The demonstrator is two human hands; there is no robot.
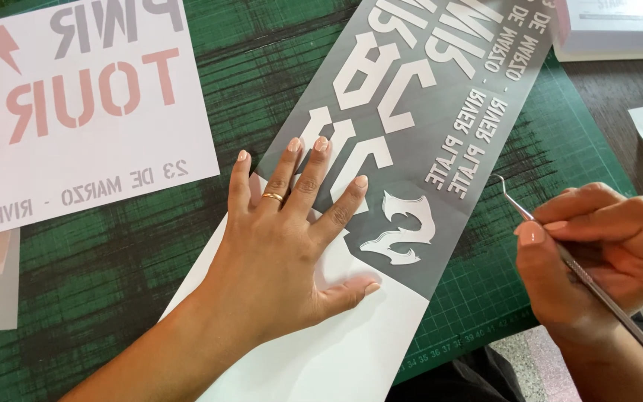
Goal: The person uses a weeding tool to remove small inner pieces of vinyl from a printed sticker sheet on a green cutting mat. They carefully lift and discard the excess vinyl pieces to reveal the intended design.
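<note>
The left hand (284, 246) lies flat, fingers spread, on the grey vinyl sheet (440, 141), and should keep pressing while the right hand (597, 253) (closed around the metal weeding hook (560, 249), just right of the sheet) lifts gently.

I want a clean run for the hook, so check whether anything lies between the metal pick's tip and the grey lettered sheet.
Nothing visible does. The right hand holds the metal pick with its hooked tip just off the edge of the grey lettered sheet, over bare green cutting mat. The left hand presses the sheet flat farther left, clear of that gap.
</note>
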